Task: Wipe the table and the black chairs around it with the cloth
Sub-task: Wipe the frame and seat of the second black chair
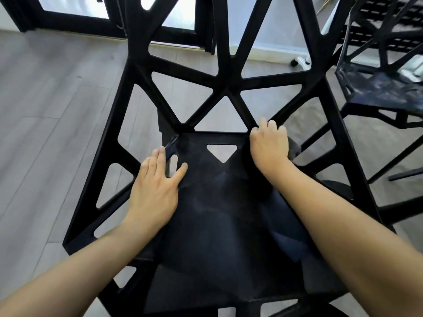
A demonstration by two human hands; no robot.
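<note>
A black chair (212,225) with an open triangular frame fills the view, its seat right below me. My left hand (155,188) lies flat on the seat's left edge, fingers straight. My right hand (269,145) curls over the frame at the seat's back right corner and holds a grey cloth (294,148), of which only a small part shows beside the hand. A second black chair (384,92) stands at the right.
Grey wood-look floor (45,110) lies to the left and behind the chair. Black-framed glass doors (75,21) and a white wall close off the far side. A black slatted shelf or rack (389,21) sits at the top right.
</note>
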